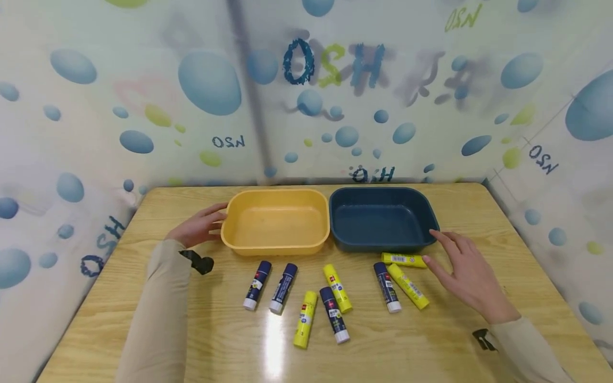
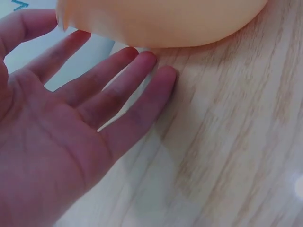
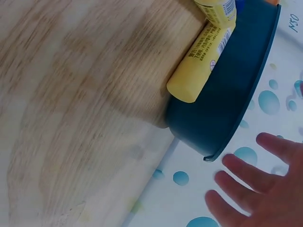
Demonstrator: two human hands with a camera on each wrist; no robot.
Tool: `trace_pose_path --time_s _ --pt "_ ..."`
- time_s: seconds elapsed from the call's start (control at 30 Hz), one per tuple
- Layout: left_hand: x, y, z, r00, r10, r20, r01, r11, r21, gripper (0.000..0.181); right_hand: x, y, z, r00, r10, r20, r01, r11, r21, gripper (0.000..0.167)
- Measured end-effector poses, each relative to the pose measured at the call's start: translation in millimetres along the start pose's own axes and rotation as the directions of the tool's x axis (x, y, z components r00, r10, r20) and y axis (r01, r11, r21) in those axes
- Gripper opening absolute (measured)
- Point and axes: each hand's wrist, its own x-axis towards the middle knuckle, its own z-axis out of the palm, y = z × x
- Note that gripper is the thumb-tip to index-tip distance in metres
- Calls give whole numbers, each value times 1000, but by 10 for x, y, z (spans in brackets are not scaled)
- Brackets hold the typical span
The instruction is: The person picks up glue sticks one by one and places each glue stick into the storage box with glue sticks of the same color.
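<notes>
The left hand [image 1: 197, 226], fingers loosely extended, is at the yellow tray's [image 1: 278, 226] left end. In front lie two blue sticks [image 1: 257, 286], a yellow stick [image 1: 305, 319], then a crossed pair [image 1: 337, 288], yellow and blue. Just right, the blue tray [image 1: 378, 223] has one blue and two yellow sticks [image 1: 408, 286] before it. The right hand [image 1: 466, 271] spreads its fingers beside that tray's right end.

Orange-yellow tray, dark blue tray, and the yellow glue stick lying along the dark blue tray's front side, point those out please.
Orange-yellow tray [image 1: 276, 226]: head view, bare inside floor.
Dark blue tray [image 1: 378, 222]: head view, bare inside floor.
Yellow glue stick [image 1: 404, 260]: head view, middle of its barrel.
</notes>
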Motion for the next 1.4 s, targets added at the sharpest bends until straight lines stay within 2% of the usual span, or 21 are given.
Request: trace_pose_path --time_s 0.13,0.4,0.63,0.8,0.87,1.1,1.27,1.4 --pt "15 -25 0 1000 -3 7 3 998 -57 63 -8 -16 2 998 46 50 -45 999 -25 60" --pt "35 -63 24 1000 12 29 -8 989 -151 62 -20 -75 6 999 34 26 -33 999 -43 58" --pt "16 -77 26 999 21 41 -14 986 -165 63 -45 -180 59 991 23 129 -17 999 -49 54" --pt "13 -88 19 999 25 42 -17 984 -180 61 -64 -259 162 984 -12 178 26 997 -74 50" --pt "14 -96 12 999 30 42 -22 983 -183 61 -69 -281 200 978 -19 206 36 996 -76 49" --pt "23 -120 -8 999 37 40 -29 980 -197 59 -33 -355 308 935 14 354 14 997 -78 50" --pt "44 -152 -19 998 46 30 -39 979 -201 59 -5 -374 373 924 40 380 -20 998 -57 51" --pt "37 -145 -21 999 48 26 -41 976 -212 58 16 -378 375 922 33 386 -16 999 -50 51"
